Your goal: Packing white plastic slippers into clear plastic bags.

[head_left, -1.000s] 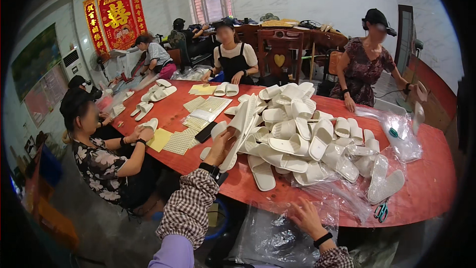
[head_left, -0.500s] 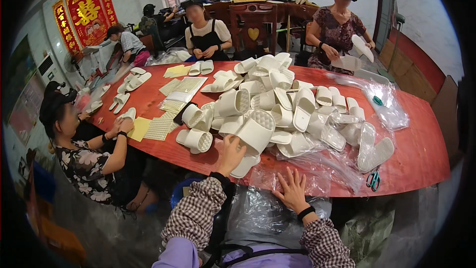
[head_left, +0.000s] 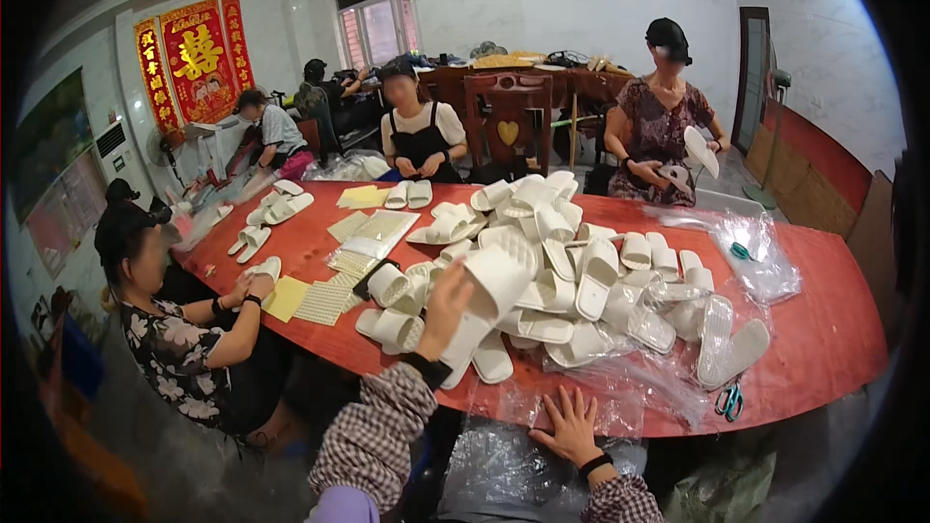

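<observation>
My left hand (head_left: 448, 312) grips a white slipper (head_left: 497, 283) along its left side and holds it tilted over the near edge of the pile. The slipper's broad strap faces up and its sole slants down toward me. My right hand (head_left: 569, 428) rests palm down, fingers spread, on a clear plastic bag (head_left: 620, 405) at the table's front edge. Beyond both hands lies a heap of white slippers (head_left: 596, 281). Another single slipper (head_left: 492, 358) lies just beside the held one. My left fingertips are partly hidden behind the slipper.
Teal-handled scissors (head_left: 729, 400) and a bagged pair of slippers (head_left: 733, 341) lie right on the red table (head_left: 823, 329). Sticker sheets (head_left: 325, 298) and a yellow sheet (head_left: 285, 298) lie left. Co-workers sit around the table; one person (head_left: 668, 116) across holds slippers.
My left hand has lifted the slipper off the pile and tilted it toward me. The right hand stays on the plastic. The whole view has tipped upward.
</observation>
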Available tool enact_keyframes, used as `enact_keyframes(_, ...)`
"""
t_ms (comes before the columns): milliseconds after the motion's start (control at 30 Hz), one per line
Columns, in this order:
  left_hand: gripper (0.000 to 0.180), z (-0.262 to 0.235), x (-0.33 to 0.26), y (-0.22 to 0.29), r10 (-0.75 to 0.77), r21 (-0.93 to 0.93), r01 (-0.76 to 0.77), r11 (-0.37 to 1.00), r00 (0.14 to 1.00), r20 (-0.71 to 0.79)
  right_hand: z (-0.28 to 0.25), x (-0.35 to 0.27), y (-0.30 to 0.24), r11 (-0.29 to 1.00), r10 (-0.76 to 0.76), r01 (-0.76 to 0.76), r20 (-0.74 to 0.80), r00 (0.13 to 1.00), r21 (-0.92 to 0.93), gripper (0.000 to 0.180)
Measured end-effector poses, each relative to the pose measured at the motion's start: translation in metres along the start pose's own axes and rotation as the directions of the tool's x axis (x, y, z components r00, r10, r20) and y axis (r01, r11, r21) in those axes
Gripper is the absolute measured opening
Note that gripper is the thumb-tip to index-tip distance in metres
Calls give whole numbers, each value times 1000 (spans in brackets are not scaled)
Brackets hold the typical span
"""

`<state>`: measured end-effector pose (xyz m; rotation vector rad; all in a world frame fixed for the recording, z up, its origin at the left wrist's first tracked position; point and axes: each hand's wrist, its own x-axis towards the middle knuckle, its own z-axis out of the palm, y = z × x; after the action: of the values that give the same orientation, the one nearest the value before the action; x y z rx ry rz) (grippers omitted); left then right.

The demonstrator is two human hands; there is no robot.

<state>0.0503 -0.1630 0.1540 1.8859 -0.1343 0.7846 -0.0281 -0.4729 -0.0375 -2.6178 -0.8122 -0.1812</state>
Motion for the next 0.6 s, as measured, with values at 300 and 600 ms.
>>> enact_keyframes(300, 56, -24, 21, 130, -82, -769, 218, 601, 974, 212, -2, 12, 0, 999, -7, 5, -57, 998, -45, 86)
enact_keyframes(600, 74, -8, -61, 208, -35, -858, 317, 404, 943, 331, 17, 9, 16, 963, -38, -3, -145, 989, -271, 69)
